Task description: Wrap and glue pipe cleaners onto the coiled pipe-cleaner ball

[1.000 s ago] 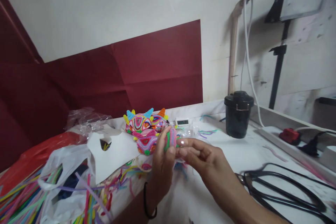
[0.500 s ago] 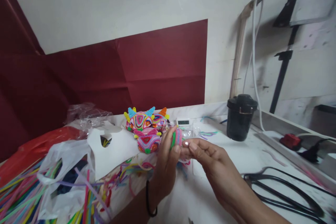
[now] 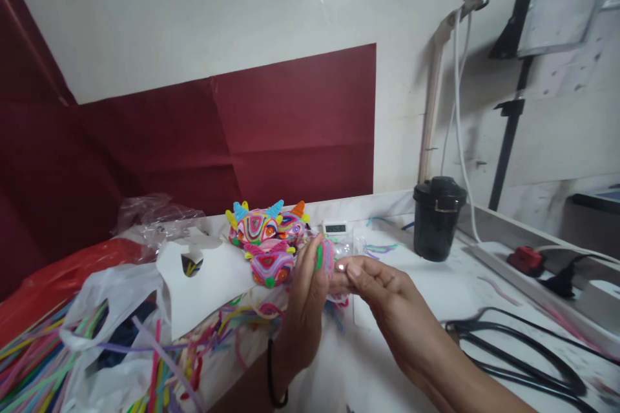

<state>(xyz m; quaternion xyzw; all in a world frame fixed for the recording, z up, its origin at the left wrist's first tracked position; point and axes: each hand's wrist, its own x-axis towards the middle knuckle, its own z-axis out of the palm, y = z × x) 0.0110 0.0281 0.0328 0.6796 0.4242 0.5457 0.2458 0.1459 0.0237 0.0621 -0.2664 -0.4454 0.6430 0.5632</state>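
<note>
A fuzzy striped piece in pink and green, wound like pipe cleaner, is held upright between my hands above the table. My left hand wraps its near side, fingers pointing up and thumb against the edge, hiding part of it. At its right edge my right hand is closed, with thumb and forefinger pinched together; what lies between them is too small to make out. Just behind are colourful horned animal heads of pipe cleaner: one with blue horns, one with an orange horn and one with pink horns.
Pipe cleaners and a white plastic bag lie at left, beside a white cut-out sheet. A black lidded cup stands at back right. Black-handled scissors lie at right, near a power strip.
The whole view has shifted slightly, so the wall and cup sit a little further left and lower. Both hands keep nearly the same hold on the striped piece.
</note>
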